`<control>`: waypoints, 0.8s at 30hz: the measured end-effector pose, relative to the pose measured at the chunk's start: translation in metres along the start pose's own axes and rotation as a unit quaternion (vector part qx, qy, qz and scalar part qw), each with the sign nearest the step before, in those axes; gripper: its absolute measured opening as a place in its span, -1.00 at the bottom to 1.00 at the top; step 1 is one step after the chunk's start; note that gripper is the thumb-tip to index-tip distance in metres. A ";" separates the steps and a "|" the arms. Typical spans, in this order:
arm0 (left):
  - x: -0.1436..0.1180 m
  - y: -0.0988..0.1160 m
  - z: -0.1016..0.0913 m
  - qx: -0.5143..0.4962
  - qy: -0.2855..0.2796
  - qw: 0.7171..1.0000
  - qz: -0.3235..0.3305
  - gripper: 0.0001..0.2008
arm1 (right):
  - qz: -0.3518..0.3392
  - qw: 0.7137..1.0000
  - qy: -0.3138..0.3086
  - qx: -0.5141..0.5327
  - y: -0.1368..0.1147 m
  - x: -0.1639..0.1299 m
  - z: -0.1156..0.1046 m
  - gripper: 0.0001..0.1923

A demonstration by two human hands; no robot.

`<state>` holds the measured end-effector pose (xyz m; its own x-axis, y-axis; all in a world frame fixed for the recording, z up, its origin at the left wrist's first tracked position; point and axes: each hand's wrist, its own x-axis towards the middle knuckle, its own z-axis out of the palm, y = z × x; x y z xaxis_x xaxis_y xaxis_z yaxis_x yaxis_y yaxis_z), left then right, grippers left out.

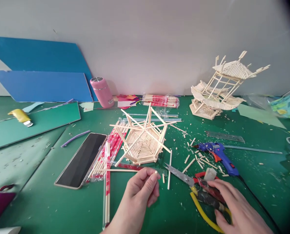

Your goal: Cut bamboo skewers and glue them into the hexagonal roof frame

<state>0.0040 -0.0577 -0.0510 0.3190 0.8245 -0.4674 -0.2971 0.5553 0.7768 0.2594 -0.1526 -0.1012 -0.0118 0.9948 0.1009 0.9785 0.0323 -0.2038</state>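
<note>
Stick piece (156, 172) pinched in the left hand (141, 188), low over the green bench (49, 201).
Right hand (232, 201) lies flat, fingers curled on the scissors (184, 177), near the stick basket (142, 143).

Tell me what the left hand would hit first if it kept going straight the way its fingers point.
The left hand points up and right, pinching a tiny stick piece. Straight on, it would likely first meet the loose stick and then the scissor blades beyond; depth is uncertain.
</note>
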 end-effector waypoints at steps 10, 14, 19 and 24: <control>-0.004 -0.014 0.006 -0.009 -0.018 0.999 -0.041 -0.68 | 0.108 0.982 -0.120 0.097 0.002 0.009 -0.001 -0.44; -0.001 -0.017 0.006 0.003 -0.037 0.998 -0.044 -0.71 | 0.185 0.923 -0.119 0.315 0.018 -0.001 -0.006 -0.40; 0.002 -0.017 0.010 0.012 -0.048 0.998 -0.036 -0.69 | 0.284 0.748 -0.095 0.592 0.029 -0.011 -0.010 -0.50; 0.002 -0.016 0.012 0.035 -0.075 0.996 -0.044 -0.69 | 0.178 0.712 0.011 0.679 0.012 0.017 -0.024 -0.58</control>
<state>0.0201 -0.0665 -0.0595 0.4739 0.7439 -0.4712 -0.1993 0.6118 0.7655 0.2758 -0.1380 -0.0786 0.2038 0.9623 -0.1800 -0.1821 -0.1434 -0.9728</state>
